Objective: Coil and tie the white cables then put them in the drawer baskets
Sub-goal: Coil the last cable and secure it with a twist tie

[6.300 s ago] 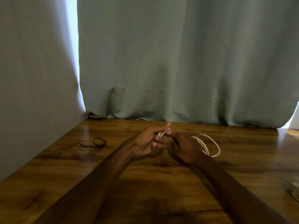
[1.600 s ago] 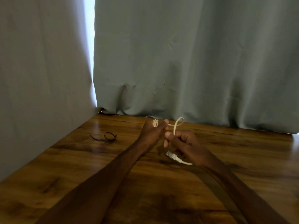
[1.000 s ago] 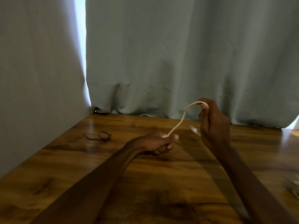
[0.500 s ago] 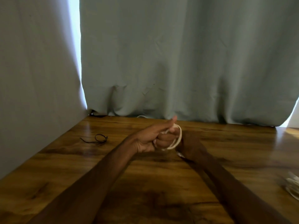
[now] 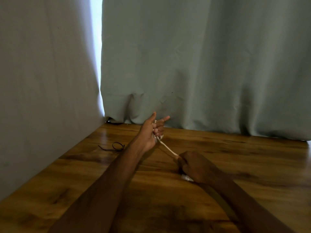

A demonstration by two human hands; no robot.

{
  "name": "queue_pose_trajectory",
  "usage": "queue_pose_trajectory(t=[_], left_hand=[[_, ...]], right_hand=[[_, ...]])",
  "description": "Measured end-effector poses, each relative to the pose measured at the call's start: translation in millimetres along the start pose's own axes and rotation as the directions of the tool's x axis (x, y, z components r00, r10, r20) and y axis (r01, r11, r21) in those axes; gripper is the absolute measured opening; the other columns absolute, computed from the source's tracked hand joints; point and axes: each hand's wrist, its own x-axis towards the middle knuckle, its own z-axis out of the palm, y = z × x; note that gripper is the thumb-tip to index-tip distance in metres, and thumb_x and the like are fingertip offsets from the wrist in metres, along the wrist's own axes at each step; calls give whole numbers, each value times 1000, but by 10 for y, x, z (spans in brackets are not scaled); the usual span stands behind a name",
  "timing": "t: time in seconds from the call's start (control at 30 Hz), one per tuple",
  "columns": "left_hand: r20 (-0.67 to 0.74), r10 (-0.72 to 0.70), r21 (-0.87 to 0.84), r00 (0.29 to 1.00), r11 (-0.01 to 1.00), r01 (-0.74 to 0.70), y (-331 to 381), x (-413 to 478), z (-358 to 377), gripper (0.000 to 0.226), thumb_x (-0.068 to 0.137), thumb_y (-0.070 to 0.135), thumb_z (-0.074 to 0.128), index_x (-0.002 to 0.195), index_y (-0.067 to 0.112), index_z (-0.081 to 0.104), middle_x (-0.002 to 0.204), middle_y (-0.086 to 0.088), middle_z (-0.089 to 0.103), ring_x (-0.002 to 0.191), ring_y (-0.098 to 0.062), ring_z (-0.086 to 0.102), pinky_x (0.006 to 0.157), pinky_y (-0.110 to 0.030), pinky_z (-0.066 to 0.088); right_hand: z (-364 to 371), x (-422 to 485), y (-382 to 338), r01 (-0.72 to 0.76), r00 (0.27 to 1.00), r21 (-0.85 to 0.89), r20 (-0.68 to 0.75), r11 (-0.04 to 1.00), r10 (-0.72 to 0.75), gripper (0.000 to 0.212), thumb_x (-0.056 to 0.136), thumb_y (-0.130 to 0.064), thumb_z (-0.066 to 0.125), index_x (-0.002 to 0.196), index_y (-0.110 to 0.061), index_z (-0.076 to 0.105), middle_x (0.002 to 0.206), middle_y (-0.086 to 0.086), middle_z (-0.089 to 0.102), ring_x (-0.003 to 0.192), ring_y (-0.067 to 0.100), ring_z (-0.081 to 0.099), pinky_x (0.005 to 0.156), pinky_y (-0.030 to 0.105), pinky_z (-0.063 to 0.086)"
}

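Observation:
A white cable [image 5: 167,148] runs taut between my two hands above the wooden table [image 5: 235,157]. My left hand [image 5: 152,132] is raised near the curtain and grips the small coiled bundle of the cable in its curled lower fingers, while its thumb and forefinger point out. My right hand [image 5: 193,167] is nearer to me and lower, closed round the cable's free end. The clear plug [image 5: 186,177] sticks out under that hand. No drawer baskets are in view.
A black tie with a small loop [image 5: 116,147] lies on the table at the left, beside a grey wall. A grey-green curtain [image 5: 202,64] hangs along the table's far edge.
My right hand has moved away from the left hand, down and toward me, drawing the cable's end out straight. My left hand has risen slightly and stretched out its forefinger.

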Motion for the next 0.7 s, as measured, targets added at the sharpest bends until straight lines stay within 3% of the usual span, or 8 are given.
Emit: queue_pose_trajectory(t=[0.07, 0.17, 0.27, 0.33, 0.4, 0.5, 0.63, 0.7], left_hand=[[-76, 13, 44, 997, 999, -10, 10, 37, -104, 56, 109, 46, 34, 130, -1, 57, 43, 9, 32, 33, -4, 30, 36, -16, 24], [-159, 19, 194, 987, 981, 12, 2, 85, -193, 56, 108, 49, 34, 124, 3, 61, 44, 11, 30, 35, -3, 29, 39, -19, 26], [-177, 48, 292, 983, 957, 5, -31, 100, -172, 49, 109, 48, 36, 101, 6, 62, 44, 10, 32, 36, -4, 32, 41, -20, 25], [-159, 114, 404, 981, 914, -41, -96, 85, -115, 45, 109, 44, 38, 77, 15, 50, 44, 9, 35, 36, -4, 33, 40, -19, 23], [-140, 204, 554, 969, 827, -94, -185, 70, -70, 43, 109, 42, 43, 73, 19, 44, 48, 9, 41, 39, -5, 35, 40, -18, 25], [-68, 327, 753, 943, 636, -166, -303, 100, -133, 33, 107, 37, 48, 82, 17, 50, 61, 8, 50, 46, -4, 42, 47, -20, 35], [33, 307, 840, 951, 507, -193, -412, 92, -190, 34, 103, 45, 51, 83, 18, 58, 70, 4, 59, 62, -10, 53, 62, -33, 44], [87, 293, 893, 952, 400, -205, -454, 62, -194, 33, 101, 47, 50, 83, 22, 60, 75, 2, 62, 71, -15, 59, 68, -39, 49]], right_hand=[[40, -31, -117, 56, 998, 14, -17, 998, -56, 41, 107, -40, 41, 76, -23, 62, 73, -2, 68, 65, 12, 64, 65, 37, 53], [30, -9, -180, 88, 992, -34, -85, 996, -91, 41, 108, -40, 40, 76, -25, 60, 70, -6, 63, 63, 8, 58, 56, 27, 41], [-4, 4, -127, 112, 985, -52, -123, 992, -118, 43, 108, -42, 39, 71, -28, 56, 66, -9, 59, 60, 6, 55, 55, 26, 36], [-5, 21, -80, 152, 978, -69, -131, 986, -160, 43, 107, -42, 40, 71, -26, 57, 64, -8, 58, 58, 7, 54, 55, 30, 38], [-14, 42, -54, 203, 967, -95, -138, 975, -215, 43, 107, -40, 42, 70, -24, 57, 62, -8, 56, 57, 9, 54, 56, 31, 38], [-49, 46, -32, 286, 942, -77, -158, 955, -295, 44, 106, -38, 46, 63, -32, 51, 57, -12, 53, 53, 8, 52, 54, 26, 36], [-121, 3, 5, 362, 894, -46, -265, 931, -360, 41, 104, -37, 53, 64, -40, 48, 54, -15, 49, 54, 9, 52, 52, 25, 36], [-148, -21, 47, 377, 883, -10, -296, 926, -363, 32, 103, -34, 55, 71, -38, 56, 61, -14, 57, 59, 10, 56, 54, 29, 43]])
